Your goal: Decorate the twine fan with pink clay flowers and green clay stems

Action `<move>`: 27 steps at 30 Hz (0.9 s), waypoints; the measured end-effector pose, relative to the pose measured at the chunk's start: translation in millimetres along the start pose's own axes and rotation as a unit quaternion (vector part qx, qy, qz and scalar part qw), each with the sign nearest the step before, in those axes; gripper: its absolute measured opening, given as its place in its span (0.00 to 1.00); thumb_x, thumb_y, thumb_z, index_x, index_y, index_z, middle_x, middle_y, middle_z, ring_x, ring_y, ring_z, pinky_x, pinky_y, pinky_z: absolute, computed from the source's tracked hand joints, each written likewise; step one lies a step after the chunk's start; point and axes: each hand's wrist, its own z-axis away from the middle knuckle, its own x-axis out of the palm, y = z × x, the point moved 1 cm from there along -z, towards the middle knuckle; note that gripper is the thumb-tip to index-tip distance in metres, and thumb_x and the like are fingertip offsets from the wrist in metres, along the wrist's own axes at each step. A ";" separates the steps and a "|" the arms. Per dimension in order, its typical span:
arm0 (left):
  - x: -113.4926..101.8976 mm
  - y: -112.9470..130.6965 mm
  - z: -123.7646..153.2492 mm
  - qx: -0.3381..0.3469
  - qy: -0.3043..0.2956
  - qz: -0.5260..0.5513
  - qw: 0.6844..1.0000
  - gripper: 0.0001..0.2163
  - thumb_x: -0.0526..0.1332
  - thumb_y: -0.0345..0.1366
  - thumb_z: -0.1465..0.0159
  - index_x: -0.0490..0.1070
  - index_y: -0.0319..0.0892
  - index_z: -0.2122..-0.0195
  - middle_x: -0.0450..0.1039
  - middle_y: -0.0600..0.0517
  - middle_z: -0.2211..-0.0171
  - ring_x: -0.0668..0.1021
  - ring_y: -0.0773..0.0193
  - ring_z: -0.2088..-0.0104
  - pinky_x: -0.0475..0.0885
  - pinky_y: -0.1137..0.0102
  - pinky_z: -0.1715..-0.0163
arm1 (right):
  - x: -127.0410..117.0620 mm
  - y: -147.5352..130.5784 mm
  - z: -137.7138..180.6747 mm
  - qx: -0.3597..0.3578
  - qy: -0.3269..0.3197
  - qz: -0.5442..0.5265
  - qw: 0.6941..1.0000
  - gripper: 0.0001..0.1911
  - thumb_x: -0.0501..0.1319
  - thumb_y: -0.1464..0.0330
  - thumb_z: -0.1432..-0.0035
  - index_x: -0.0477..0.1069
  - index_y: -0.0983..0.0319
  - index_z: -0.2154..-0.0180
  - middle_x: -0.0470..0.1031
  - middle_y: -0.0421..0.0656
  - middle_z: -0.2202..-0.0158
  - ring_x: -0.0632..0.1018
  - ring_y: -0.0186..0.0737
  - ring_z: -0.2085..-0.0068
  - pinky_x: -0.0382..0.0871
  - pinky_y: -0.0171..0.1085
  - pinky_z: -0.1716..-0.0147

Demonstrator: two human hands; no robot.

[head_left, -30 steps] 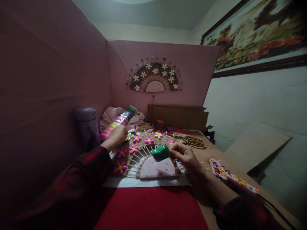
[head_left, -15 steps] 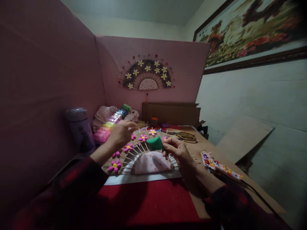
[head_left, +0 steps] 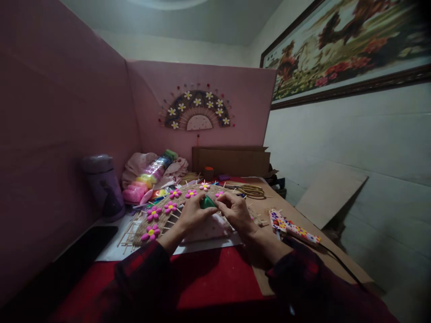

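Observation:
A small green clay packet [head_left: 208,203] is held up between my two hands, over the middle of a half-round twine fan [head_left: 183,196]. My left hand [head_left: 194,215] has its fingers closed around the packet's left side. Thumb and fingers of my right hand [head_left: 236,213] pinch its right edge. Beneath them lies the fan, with pink yellow-centred flowers [head_left: 154,213] along its band and thin sticks running through it. Its dotted fabric centre [head_left: 208,229] is partly covered by my hands.
A hot glue gun [head_left: 294,229] with a flowered pattern and a cord lies on the right. Scissors [head_left: 249,190] rest behind the fan. Back left are a strip of coloured clay packets [head_left: 148,178] and a purple bottle [head_left: 103,186]. A finished fan [head_left: 198,107] hangs on the pink panel.
My left hand has come down and right from above the fan's left side and taken hold of the green packet. My right hand keeps its pinch. The view has shifted slightly right.

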 end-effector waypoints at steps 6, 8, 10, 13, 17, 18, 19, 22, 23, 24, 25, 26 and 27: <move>9.9 -0.9 14.8 0.054 0.044 -0.009 0.998 0.08 0.61 0.37 0.44 0.69 0.41 0.65 0.69 0.55 0.71 0.70 0.66 0.70 0.62 0.72 0.69 | -2.1 -1.9 0.9 -0.004 -0.020 0.009 1.000 0.13 0.59 0.61 0.44 0.69 0.63 0.75 0.66 0.38 0.79 0.66 0.31 0.76 0.60 0.31 0.77; 9.6 -1.0 18.1 0.069 0.033 -0.023 0.997 0.08 0.60 0.36 0.43 0.69 0.41 0.63 0.71 0.54 0.69 0.71 0.65 0.69 0.63 0.71 0.68 | -1.9 -1.3 1.3 0.026 -0.030 -0.036 0.999 0.15 0.58 0.59 0.44 0.68 0.63 0.75 0.63 0.37 0.81 0.64 0.30 0.79 0.58 0.30 0.80; 8.8 -1.8 19.9 0.073 0.024 -0.043 0.996 0.07 0.60 0.37 0.42 0.69 0.41 0.63 0.71 0.53 0.69 0.71 0.64 0.69 0.62 0.71 0.68 | -2.1 0.4 1.1 0.065 -0.045 -0.088 0.993 0.16 0.59 0.58 0.45 0.67 0.63 0.77 0.61 0.35 0.84 0.62 0.29 0.82 0.55 0.30 0.83; 7.3 -2.5 22.6 0.089 0.024 -0.056 0.994 0.08 0.59 0.39 0.40 0.68 0.41 0.62 0.70 0.52 0.70 0.71 0.64 0.70 0.62 0.71 0.68 | -3.2 3.0 -0.1 0.124 -0.082 -0.174 0.973 0.16 0.62 0.59 0.47 0.68 0.64 0.78 0.62 0.35 0.86 0.62 0.28 0.85 0.54 0.30 0.86; 4.8 0.1 28.0 0.114 0.028 -0.041 0.992 0.10 0.58 0.42 0.40 0.68 0.40 0.66 0.67 0.54 0.74 0.68 0.67 0.74 0.60 0.72 0.72 | -4.5 3.4 -0.6 0.164 -0.146 -0.254 0.942 0.16 0.62 0.59 0.48 0.70 0.65 0.78 0.64 0.36 0.88 0.62 0.28 0.87 0.55 0.29 0.88; 4.0 1.1 29.2 0.112 0.030 -0.030 0.993 0.10 0.59 0.42 0.40 0.68 0.40 0.66 0.67 0.54 0.75 0.67 0.67 0.74 0.59 0.72 0.73 | -4.6 3.1 -0.3 0.167 -0.154 -0.264 0.937 0.15 0.63 0.60 0.48 0.70 0.65 0.78 0.64 0.36 0.88 0.62 0.27 0.87 0.55 0.28 0.88; 3.2 2.2 30.3 0.108 0.032 -0.018 0.993 0.10 0.59 0.42 0.40 0.69 0.40 0.66 0.66 0.55 0.75 0.67 0.68 0.75 0.59 0.72 0.73 | -4.7 2.8 0.1 0.169 -0.162 -0.272 0.933 0.14 0.64 0.60 0.49 0.70 0.65 0.78 0.64 0.36 0.88 0.62 0.27 0.87 0.55 0.28 0.89; 1.8 4.3 31.8 0.096 0.026 0.012 0.995 0.11 0.60 0.42 0.41 0.70 0.39 0.65 0.66 0.55 0.76 0.66 0.69 0.76 0.59 0.73 0.74 | -4.5 1.9 1.7 0.182 -0.184 -0.284 0.923 0.15 0.65 0.61 0.50 0.69 0.65 0.78 0.64 0.36 0.88 0.62 0.27 0.88 0.54 0.27 0.91; 1.7 4.4 31.8 0.091 0.023 0.021 0.995 0.11 0.60 0.42 0.41 0.70 0.39 0.66 0.66 0.55 0.77 0.66 0.69 0.76 0.59 0.73 0.74 | -4.4 1.8 2.1 0.185 -0.187 -0.284 0.922 0.15 0.65 0.61 0.50 0.68 0.65 0.79 0.64 0.36 0.88 0.62 0.27 0.88 0.54 0.27 0.91; 1.7 4.2 31.7 0.084 0.023 0.028 0.996 0.11 0.60 0.42 0.41 0.71 0.39 0.67 0.66 0.55 0.77 0.66 0.69 0.76 0.59 0.73 0.74 | -4.5 1.8 2.3 0.187 -0.185 -0.282 0.923 0.14 0.65 0.61 0.50 0.69 0.65 0.78 0.65 0.36 0.88 0.62 0.27 0.88 0.55 0.27 0.91; 1.8 3.8 31.4 0.078 0.023 0.035 0.996 0.11 0.60 0.43 0.41 0.71 0.39 0.67 0.66 0.55 0.78 0.66 0.69 0.76 0.60 0.73 0.75 | -4.7 1.9 2.4 0.186 -0.182 -0.279 0.925 0.13 0.66 0.61 0.50 0.70 0.65 0.77 0.65 0.36 0.87 0.63 0.27 0.87 0.57 0.27 0.91; 2.0 3.2 31.2 0.073 0.024 0.040 0.996 0.11 0.59 0.43 0.41 0.71 0.39 0.67 0.66 0.55 0.78 0.66 0.69 0.76 0.60 0.73 0.75 | -4.9 2.2 2.3 0.183 -0.178 -0.273 0.927 0.12 0.66 0.62 0.51 0.71 0.65 0.75 0.66 0.36 0.86 0.65 0.28 0.87 0.59 0.27 0.90; 2.1 2.7 31.0 0.071 0.023 0.044 0.996 0.11 0.59 0.43 0.41 0.71 0.39 0.67 0.67 0.55 0.77 0.66 0.69 0.76 0.60 0.74 0.75 | -5.1 2.6 2.0 0.181 -0.179 -0.267 0.930 0.11 0.67 0.63 0.51 0.72 0.64 0.73 0.67 0.36 0.86 0.66 0.28 0.86 0.60 0.27 0.89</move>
